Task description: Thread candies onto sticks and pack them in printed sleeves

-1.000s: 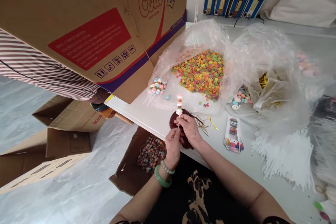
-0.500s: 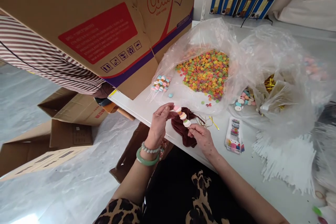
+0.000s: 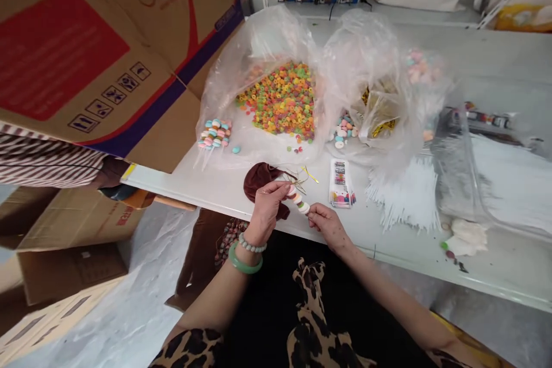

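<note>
A short skewer of pastel candies point(image 3: 297, 200) is held between both hands above the table's front edge. My left hand point(image 3: 269, 204), with a beaded bracelet and a green bangle, pinches its upper end. The lower end, by a white candy, is in the closed fingers of my right hand point(image 3: 328, 223). Behind the left hand lies a dark brown cloth point(image 3: 256, 178), with gold twist ties point(image 3: 302, 177) beside it. Several finished-looking candy skewers point(image 3: 214, 134) rest at the left of the table. An open plastic bag holds colourful ring candies point(image 3: 284, 100).
A large cardboard box point(image 3: 150, 109) stands at the left. Printed cards point(image 3: 342, 184), white sticks point(image 3: 407, 198) and a bag with gold ties point(image 3: 383, 109) lie to the right. Striped clothing of another person point(image 3: 47, 155) shows beyond the box. Open cartons point(image 3: 77, 230) are on the floor.
The view has swung right, showing more of the table's right side. The left hand now covers more of the skewer's upper end; both hands still hold it.
</note>
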A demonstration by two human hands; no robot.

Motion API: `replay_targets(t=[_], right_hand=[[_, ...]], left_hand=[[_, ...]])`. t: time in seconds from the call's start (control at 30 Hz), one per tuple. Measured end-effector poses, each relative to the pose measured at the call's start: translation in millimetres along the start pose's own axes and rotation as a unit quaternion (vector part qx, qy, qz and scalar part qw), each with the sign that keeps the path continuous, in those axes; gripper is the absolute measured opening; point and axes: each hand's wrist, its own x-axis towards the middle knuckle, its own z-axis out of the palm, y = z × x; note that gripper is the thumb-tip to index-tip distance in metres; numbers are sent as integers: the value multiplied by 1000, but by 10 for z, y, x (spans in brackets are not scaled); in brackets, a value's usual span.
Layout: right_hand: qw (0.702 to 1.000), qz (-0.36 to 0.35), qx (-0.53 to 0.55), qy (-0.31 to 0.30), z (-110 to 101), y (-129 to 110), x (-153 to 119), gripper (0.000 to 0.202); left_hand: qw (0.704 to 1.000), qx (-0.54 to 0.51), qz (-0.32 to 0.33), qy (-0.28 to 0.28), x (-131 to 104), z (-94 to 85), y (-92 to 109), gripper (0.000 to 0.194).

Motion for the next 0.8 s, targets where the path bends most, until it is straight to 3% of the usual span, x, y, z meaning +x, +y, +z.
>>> replay_targets(t=[0.1,0.17,0.23,0.27,0.3,0.37,0.47,0.53,0.63,0.8], right_hand=[[999,-1,35,0,-86,41,-58,18],[998,8,58,-3,-156,61,-77,19],[997,7,68,23,-268,76,-69,20],[997,-4,63,52,-343,82,-56,20],[994,-22,51,91,-426,87,-38,20],[982,-57,18,181,-596,88,2,20],[955,-52,-40,289,-772,59,65,21],[940,-17,-103,324,-805,11,121,23],[918,53,-226,322,-784,-91,256,29],[887,136,-363,250,-765,-218,374,41]], left_hand=[[998,28,-23,-53,16,182,30,34],[996,64,-29,-56,47,154,87,43],[989,145,23,19,94,3,146,50],[971,213,68,83,120,-102,163,50],[936,306,108,139,147,-214,166,47],[835,505,121,183,197,-413,119,42],[707,695,57,117,249,-561,-26,40],[665,742,43,75,269,-574,-92,40],[665,746,29,28,300,-589,-73,32],[767,641,20,-29,181,-684,6,21]])
